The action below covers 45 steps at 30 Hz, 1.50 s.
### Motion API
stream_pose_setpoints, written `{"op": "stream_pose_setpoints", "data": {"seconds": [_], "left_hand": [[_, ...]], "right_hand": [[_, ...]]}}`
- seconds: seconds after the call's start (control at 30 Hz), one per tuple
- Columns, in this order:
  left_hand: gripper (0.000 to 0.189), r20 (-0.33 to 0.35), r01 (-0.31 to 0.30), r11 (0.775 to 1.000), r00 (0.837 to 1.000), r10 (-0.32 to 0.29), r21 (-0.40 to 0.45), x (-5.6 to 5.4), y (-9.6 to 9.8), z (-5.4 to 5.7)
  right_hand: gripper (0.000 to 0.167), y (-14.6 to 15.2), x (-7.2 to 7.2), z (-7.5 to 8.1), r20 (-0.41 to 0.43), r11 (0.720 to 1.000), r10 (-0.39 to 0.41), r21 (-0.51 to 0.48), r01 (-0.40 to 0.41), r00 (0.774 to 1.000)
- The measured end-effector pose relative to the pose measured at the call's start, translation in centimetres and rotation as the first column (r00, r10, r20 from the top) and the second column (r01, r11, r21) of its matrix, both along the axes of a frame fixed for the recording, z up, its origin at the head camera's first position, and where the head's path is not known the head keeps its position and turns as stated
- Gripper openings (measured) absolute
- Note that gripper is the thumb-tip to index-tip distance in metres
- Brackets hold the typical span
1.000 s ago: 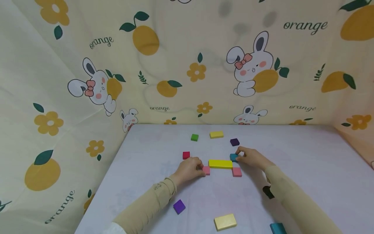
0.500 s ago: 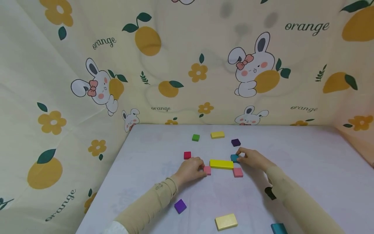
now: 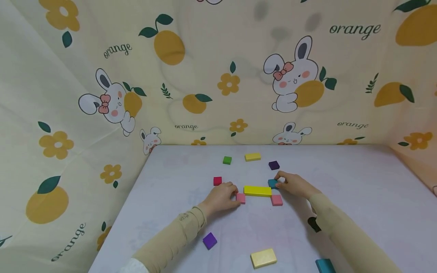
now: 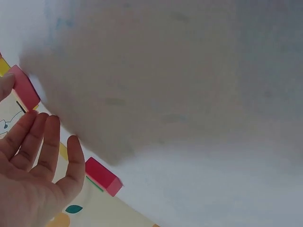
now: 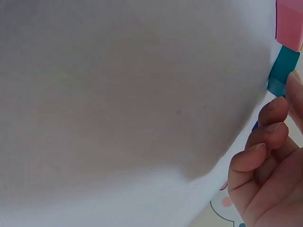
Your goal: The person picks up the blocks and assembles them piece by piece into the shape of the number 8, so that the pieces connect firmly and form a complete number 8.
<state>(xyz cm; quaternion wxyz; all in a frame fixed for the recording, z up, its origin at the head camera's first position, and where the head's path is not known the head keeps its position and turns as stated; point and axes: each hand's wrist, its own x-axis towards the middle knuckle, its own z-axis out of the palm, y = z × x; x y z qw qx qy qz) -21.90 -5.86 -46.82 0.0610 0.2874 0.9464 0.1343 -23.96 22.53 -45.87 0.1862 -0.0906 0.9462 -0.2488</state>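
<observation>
My left hand (image 3: 221, 198) pinches a small pink block (image 3: 241, 198) between thumb and fingers, at the left end of a long yellow block (image 3: 257, 191). In the left wrist view that pink block (image 4: 24, 88) sits between the thumb and fingertips, and a red block (image 4: 104, 176) lies beyond the little finger. At the yellow block's right end, my right hand (image 3: 295, 184) pinches a teal block (image 3: 272, 183). A second pink block (image 3: 277, 200) lies just in front of it. The right wrist view shows the thumb on the teal block (image 5: 285, 68), the other fingers curled.
Farther back on the white table (image 3: 170, 167) lie a green block (image 3: 227, 160), a yellow block (image 3: 252, 157) and a dark purple block (image 3: 274, 165). Nearer are a purple block (image 3: 209, 241), a pale yellow block (image 3: 263, 258), a black piece (image 3: 314, 224) and a teal block (image 3: 326, 266).
Both hands and the blocks keep their places relative to one another. Only the whole head view shifts slightly.
</observation>
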Motion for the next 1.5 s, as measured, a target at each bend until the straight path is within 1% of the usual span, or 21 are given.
{"op": "stream_pose_setpoints", "data": {"seconds": [0.17,0.23,0.3,0.33,0.43,0.53,0.67,0.73,0.83,0.97,1.07,1.17,1.27,1.4,1.5], "left_hand": [[0.037,0.028,-0.003,1.0,1.0,0.002,0.025,0.1,-0.2,0.1],[0.038,0.048,-0.014,0.999,0.999,0.012,0.049,0.1,-0.4,0.2],[0.037,0.049,-0.026,0.997,0.999,0.023,0.072,0.0,-0.6,0.4],[0.036,0.034,-0.029,0.996,0.999,0.026,0.082,0.0,-0.8,0.5],[0.032,-0.054,-0.034,0.995,0.998,0.04,0.095,-0.4,-1.3,0.6],[0.029,-0.143,-0.052,0.993,0.988,0.066,0.103,-0.9,-2.0,0.6],[0.027,-0.154,-0.12,0.984,0.978,0.14,0.131,-1.8,-3.1,0.5],[0.026,-0.157,-0.151,0.981,0.973,0.17,0.125,-2.2,-3.6,0.2],[0.027,-0.153,-0.191,0.977,0.967,0.204,0.095,-2.9,-4.4,-0.1],[0.032,-0.151,-0.223,0.973,0.962,0.228,0.053,-3.4,-5.1,-0.4],[0.033,-0.17,-0.223,0.974,0.959,0.226,0.041,-3.6,-5.5,-0.4],[0.03,-0.196,-0.22,0.975,0.955,0.223,0.037,-3.7,-5.9,-0.6],[0.026,-0.214,-0.218,0.975,0.951,0.224,0.05,-3.7,-6.1,-0.9],[0.023,-0.205,-0.218,0.973,0.952,0.229,0.074,-3.8,-6.2,-1.1],[0.022,-0.173,-0.221,0.971,0.957,0.233,0.086,-3.9,-6.1,-0.9]], "right_hand": [[0.027,0.0,0.0,0.0,0.012,1.0,-0.007,-0.001,0.007,1.0],[0.027,-0.1,0.0,0.0,0.013,1.0,-0.007,0.0,0.007,1.0],[0.027,-0.1,0.0,0.0,0.012,1.0,-0.004,0.004,0.004,1.0],[0.027,-0.1,0.0,0.0,0.01,1.0,-0.002,0.004,0.002,1.0],[0.026,-0.1,-0.1,0.1,0.008,1.0,0.001,0.004,-0.001,1.0],[0.026,-0.1,-0.1,0.1,0.008,1.0,0.001,0.005,-0.001,1.0],[0.027,0.0,-0.2,0.0,0.017,1.0,-0.002,0.005,0.002,1.0],[0.027,0.0,-0.2,0.0,0.021,1.0,-0.004,0.003,0.004,1.0],[0.027,0.0,-0.2,0.1,0.027,1.0,-0.004,0.001,0.004,1.0],[0.027,0.0,-0.2,0.0,0.026,1.0,-0.002,0.001,0.002,1.0],[0.027,0.1,-0.2,0.0,0.023,1.0,-0.002,0.002,0.002,1.0],[0.027,0.0,-0.2,0.0,0.024,1.0,-0.003,-0.001,0.003,1.0],[0.027,-0.1,-0.1,0.0,0.028,1.0,-0.005,-0.005,0.005,1.0],[0.026,-0.1,0.0,0.1,0.026,1.0,-0.006,-0.002,0.006,1.0],[0.027,-0.1,0.0,0.1,0.025,1.0,-0.009,0.003,0.008,1.0]]}}
